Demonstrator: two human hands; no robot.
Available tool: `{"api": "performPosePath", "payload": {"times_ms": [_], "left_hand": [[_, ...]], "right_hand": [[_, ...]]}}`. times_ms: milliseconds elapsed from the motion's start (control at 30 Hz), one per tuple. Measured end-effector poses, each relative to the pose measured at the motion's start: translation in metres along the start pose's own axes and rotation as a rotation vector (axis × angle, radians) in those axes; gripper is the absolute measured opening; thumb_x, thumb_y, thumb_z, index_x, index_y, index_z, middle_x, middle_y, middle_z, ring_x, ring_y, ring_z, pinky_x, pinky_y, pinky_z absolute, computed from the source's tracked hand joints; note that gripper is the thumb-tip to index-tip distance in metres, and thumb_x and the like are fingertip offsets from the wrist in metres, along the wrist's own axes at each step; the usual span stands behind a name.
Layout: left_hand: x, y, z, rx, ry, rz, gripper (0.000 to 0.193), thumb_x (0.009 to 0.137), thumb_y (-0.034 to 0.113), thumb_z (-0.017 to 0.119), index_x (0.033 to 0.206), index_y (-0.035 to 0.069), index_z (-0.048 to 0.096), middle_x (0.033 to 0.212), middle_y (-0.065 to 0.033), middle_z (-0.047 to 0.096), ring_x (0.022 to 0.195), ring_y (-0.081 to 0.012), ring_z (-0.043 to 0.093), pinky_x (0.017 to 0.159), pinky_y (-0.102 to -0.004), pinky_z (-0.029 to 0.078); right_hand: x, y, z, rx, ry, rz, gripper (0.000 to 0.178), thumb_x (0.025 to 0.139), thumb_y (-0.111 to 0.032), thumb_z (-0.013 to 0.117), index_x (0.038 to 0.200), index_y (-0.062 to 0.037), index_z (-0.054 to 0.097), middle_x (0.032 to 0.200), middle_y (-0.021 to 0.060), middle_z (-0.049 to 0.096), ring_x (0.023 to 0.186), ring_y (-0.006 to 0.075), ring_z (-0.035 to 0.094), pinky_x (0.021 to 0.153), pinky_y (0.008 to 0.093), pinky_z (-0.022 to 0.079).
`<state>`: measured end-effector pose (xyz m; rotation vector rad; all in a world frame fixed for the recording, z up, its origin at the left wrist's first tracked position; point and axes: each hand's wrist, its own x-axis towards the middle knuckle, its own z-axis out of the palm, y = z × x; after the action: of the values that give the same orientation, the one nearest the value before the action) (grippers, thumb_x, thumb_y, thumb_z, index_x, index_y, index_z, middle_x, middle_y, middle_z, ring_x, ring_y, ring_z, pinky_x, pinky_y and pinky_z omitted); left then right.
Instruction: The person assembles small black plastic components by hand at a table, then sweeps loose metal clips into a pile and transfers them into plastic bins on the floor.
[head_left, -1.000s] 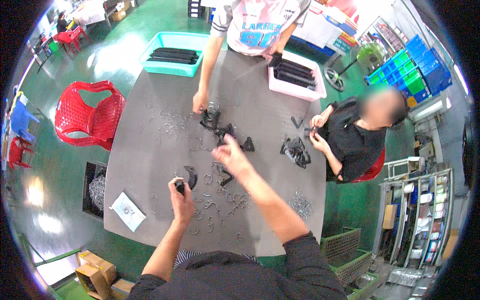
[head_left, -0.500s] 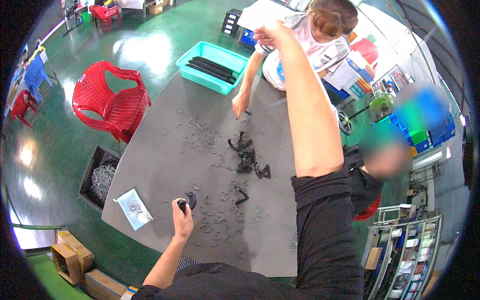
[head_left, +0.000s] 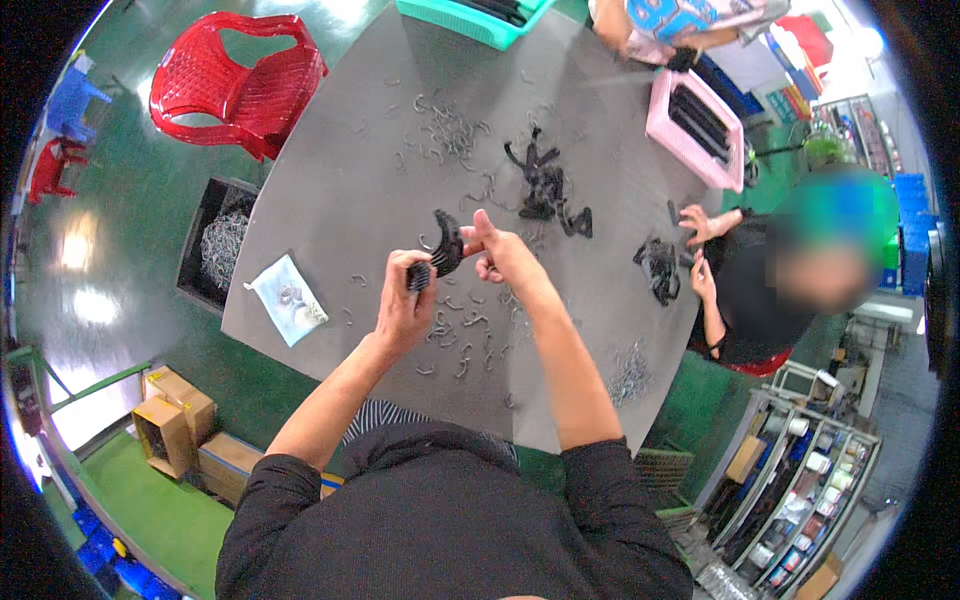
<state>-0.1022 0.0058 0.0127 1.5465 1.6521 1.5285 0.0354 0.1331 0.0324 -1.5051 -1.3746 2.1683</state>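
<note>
My left hand (head_left: 403, 300) is closed around a bundle of black curved, ribbed strips (head_left: 447, 240) above the near part of the grey table (head_left: 330, 215). The bundle's far end fans out and bends toward my right hand (head_left: 508, 262). That hand is beside it, thumb and forefinger stretched out, the other fingers partly curled. Its forefinger reaches the strips' edge; whether it touches them I cannot tell. Below both hands lie loose grey C-shaped hooks (head_left: 462, 335). Farther off is a heap of black strips (head_left: 545, 190).
A teal basket (head_left: 475, 25) and a pink basket (head_left: 655, 125) hold black strips. A blue pouch (head_left: 287, 300) lies at the left, near a black crate (head_left: 205, 200) of grey pieces. At right, a co-worker's hands (head_left: 705, 225) are over black strips; another person (head_left: 690, 20) stands at the far side.
My right arm has come down from high over the far side to beside the bundle. The left hand still holds the strips. The view has tilted nearer, and the far person has moved right.
</note>
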Motion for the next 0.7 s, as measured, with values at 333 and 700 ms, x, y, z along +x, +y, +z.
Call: {"api": "performPosePath", "payload": {"times_ms": [333,700], "left_hand": [[-0.019,0.016,0.065,-0.022,-0.229,-0.221,0.033,0.077,-0.003,0.058,0.105,0.004,0.04,0.092,-0.0151,0.048,0.079,-0.026,0.05,0.071,-0.0348,0.042],[-0.021,-0.006,0.1,-0.19,-0.54,-0.568,0.036,0.077,0.003,0.063,0.108,0.006,0.046,0.089,-0.0031,0.055,0.081,-0.0113,0.053,0.074,-0.0254,0.043]], "right_hand": [[-0.012,0.07,-0.01,-0.193,0.481,-0.185,0.06,0.076,-0.059,0.054,0.07,-0.0002,0.062,0.064,0.0145,0.06,0.067,0.0261,0.059,0.069,0.0353,0.045],[0.014,0.144,-0.045,0.242,0.436,0.163,0.049,0.076,-0.048,0.06,0.066,-0.0002,0.064,0.064,0.006,0.061,0.061,0.015,0.056,0.06,0.0299,0.043]]}}
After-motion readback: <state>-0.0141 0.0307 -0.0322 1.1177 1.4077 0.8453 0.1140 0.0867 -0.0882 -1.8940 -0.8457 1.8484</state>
